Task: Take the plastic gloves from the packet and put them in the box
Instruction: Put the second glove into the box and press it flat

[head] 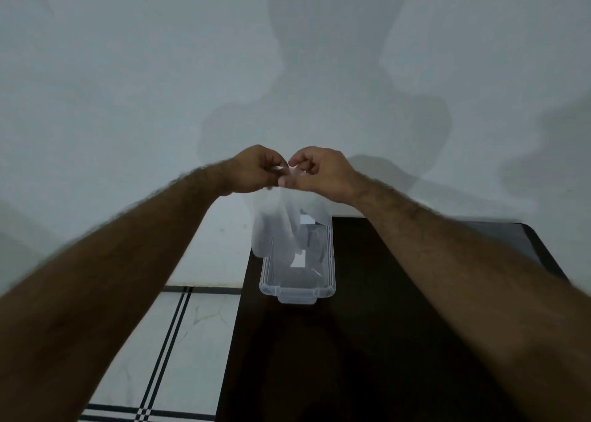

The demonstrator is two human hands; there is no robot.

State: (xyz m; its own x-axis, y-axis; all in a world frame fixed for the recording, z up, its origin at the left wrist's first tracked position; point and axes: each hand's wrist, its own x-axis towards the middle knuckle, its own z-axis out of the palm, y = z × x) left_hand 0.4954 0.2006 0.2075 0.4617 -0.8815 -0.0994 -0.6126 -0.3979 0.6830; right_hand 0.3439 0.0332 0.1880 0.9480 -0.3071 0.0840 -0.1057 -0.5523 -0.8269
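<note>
Pale wall (128, 70) behind, dark tabletop (399, 325) below, tiled floor with black stripes (166, 341) off to the left. Clear plastic box (299, 289) sat open on the near-left part of the tabletop, latch tab facing the camera; a few white bits visible inside, too blurred to identify. Both arms stretched forward and raised above the box, wrists nearly meeting at centre. Left hand (252, 170) curled closed, fingertips pinching the top edge of a thin translucent plastic glove (278, 226). Right hand (319, 172) likewise closed in a pinch on the same top edge, thumb under, fingers folded over. Hands touching or all but touching at the pinch point. Glove hung limp straight down from the pinch, lower end draped over the far-left rim of the box, partly outside it. Packet not identifiable in view; could not tell whether the hanging film was one glove or several stuck together. Judged step: glove already out of the packet, being separated or straightened at the cuff before drop-in. Next move likely needs a shift right and toward the camera so the hanging end clears the rim, then lowering and release of both pinches. Risk: film light and staticky, may cling to fingers or drape outside the wall.
</note>
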